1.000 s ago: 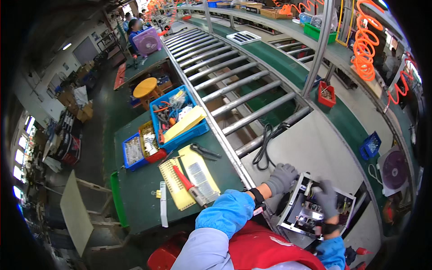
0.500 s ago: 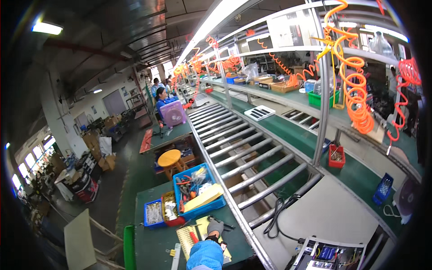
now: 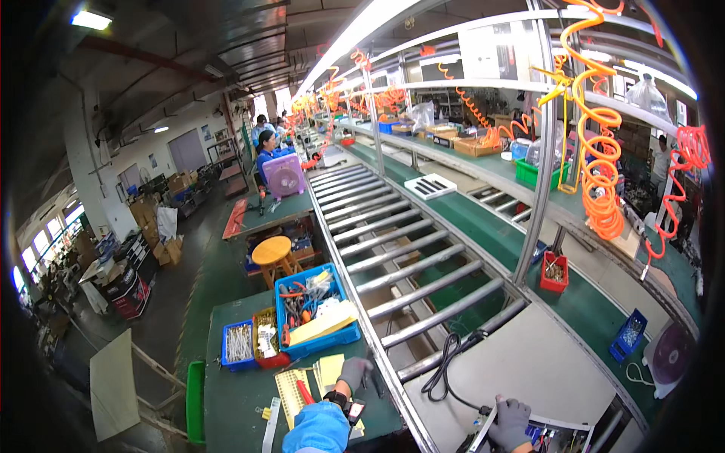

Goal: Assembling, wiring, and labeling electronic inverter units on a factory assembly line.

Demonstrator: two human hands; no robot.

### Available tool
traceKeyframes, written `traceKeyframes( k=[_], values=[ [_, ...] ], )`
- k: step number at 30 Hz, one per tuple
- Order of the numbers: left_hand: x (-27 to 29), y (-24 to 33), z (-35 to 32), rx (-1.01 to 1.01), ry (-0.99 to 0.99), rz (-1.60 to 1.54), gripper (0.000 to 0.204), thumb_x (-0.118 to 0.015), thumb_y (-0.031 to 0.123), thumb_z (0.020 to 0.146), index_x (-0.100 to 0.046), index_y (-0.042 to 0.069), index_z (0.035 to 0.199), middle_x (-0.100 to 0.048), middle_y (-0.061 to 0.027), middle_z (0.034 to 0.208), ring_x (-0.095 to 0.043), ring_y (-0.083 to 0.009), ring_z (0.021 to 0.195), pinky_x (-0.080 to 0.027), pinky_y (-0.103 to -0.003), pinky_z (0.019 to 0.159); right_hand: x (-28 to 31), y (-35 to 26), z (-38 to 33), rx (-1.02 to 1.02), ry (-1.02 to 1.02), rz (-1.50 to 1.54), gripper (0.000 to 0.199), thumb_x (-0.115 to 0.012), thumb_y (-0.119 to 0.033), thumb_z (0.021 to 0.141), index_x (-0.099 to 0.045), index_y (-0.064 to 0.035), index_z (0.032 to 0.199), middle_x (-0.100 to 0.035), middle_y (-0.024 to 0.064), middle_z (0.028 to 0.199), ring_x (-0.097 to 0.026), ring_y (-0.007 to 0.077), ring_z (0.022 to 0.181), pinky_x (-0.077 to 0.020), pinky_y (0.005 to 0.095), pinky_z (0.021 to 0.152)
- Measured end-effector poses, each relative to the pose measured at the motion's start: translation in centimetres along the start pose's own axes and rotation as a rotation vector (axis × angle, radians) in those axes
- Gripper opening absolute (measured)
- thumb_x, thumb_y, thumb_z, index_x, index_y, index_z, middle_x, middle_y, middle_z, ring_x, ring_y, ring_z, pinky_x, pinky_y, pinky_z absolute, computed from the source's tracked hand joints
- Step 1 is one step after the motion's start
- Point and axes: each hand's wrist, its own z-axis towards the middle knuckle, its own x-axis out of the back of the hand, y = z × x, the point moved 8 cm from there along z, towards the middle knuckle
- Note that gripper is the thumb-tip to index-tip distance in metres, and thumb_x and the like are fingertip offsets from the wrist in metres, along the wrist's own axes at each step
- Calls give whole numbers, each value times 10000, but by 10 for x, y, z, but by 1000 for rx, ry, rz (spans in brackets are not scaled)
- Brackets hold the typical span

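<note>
My left hand (image 3: pixel 353 375), in a grey glove, is over the yellow papers (image 3: pixel 329 371) on the green bench. Its fingers look closed beside a dark tool (image 3: pixel 375 382); what they hold is hidden. Left of it lie a spiral notebook (image 3: pixel 291 389) and a red-handled tool (image 3: pixel 304 391). At the lower right, my gloved right hand (image 3: pixel 511 424) is closed on the upper edge of an open metal case (image 3: pixel 563 424), which has wires and blue parts inside. The case is cut off by the lower edge.
A blue tool bin (image 3: pixel 343 337) stands behind the papers, beside smaller bins of hardware (image 3: pixel 239 345). A roller conveyor (image 3: pixel 423 283) runs away from me. A black cable (image 3: pixel 445 374) lies on the grey plate (image 3: pixel 521 355). Orange coiled hoses (image 3: pixel 600 189) hang at right. A person (image 3: pixel 266 151) sits farther off.
My right hand has come into view and onto the metal case. My left hand stays by the dark tool, its fingers more drawn in. The whole view has shifted slightly.
</note>
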Motion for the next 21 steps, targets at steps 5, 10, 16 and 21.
traceKeyframes(
  k=[5, 10, 16, 21],
  values=[
    [-147, 272, -103, 262, -498, -404, 410, -709, 280, 832, -612, 19, 1132, -608, -20, 835, -591, -101, 680, -472, -246, 582, -35, 13, 3, -138, -115, -174, 668, -686, -339, 696, -549, -112, 1308, -577, 148, 1087, -534, 334, 1007, -366, 471, 904],
    [-247, 263, -176, 68, -679, 5, 516, -567, 409, 953, -522, 6, 1272, -612, -93, 843, -596, -128, 621, -489, -293, 550, -31, 8, -4, -125, -197, -135, 684, -676, -360, 711, -539, -144, 1345, -586, 123, 1135, -554, 324, 1041, -371, 451, 921],
    [-302, 218, -233, -113, -861, 359, 428, -510, 266, 944, -465, 64, 1319, -608, -292, 1141, -612, -458, 1010, -486, -499, 893, -33, 31, -22, -174, -184, -143, 647, -652, -466, 760, -550, -214, 1347, -636, 138, 1084, -595, 345, 1030, -412, 491, 902],
    [-323, 231, -200, -183, -742, 503, 396, -579, 379, 911, -596, 11, 1057, -657, -275, 954, -630, -454, 924, -497, -531, 798, -3, 9, 3, -164, -194, -56, 574, -640, -395, 819, -541, -198, 1349, -634, 122, 1020, -603, 325, 998, -423, 478, 881]
  ],
)
